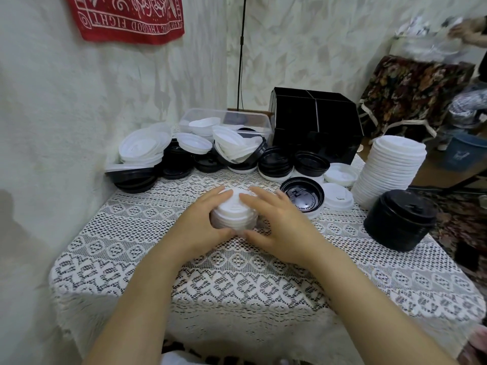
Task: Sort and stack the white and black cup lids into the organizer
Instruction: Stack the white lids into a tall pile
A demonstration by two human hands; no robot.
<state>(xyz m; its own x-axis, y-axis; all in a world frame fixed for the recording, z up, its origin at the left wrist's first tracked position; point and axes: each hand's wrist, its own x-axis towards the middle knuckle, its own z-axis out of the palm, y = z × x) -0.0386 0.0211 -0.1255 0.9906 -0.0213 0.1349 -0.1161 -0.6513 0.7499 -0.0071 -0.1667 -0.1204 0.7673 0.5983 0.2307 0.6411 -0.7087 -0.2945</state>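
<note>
a table under a white lace cloth [237,285] fills most of the view, and the black organizer [329,138] stands at its far edge, its divided compartments showing no lids that i can make out. a red printed cloth [126,17] hangs on the wall well to the left of the organizer and above it. just right of the organizer and a little nearer the person, a tall white stack [390,169] of lids leans slightly. nearer still from the organizer, by the table's right edge, sits a black stack [400,219] of lids. touching the organizer's left side is a clear tub [229,119] with white lids in it. a mixed heap [184,156] of black and white lids spreads along the table from the organizer's front to its left.

well in front of the organizer, mid-table, the left hand [203,225] and right hand [279,225] cup a short white stack [233,212] resting on the cloth. each hand's fingers curl over the top rim, with the thumbs at the near side. between this stack and the organizer lies an upturned black lid [303,196], with a single white lid [338,198] just beside it.
</note>
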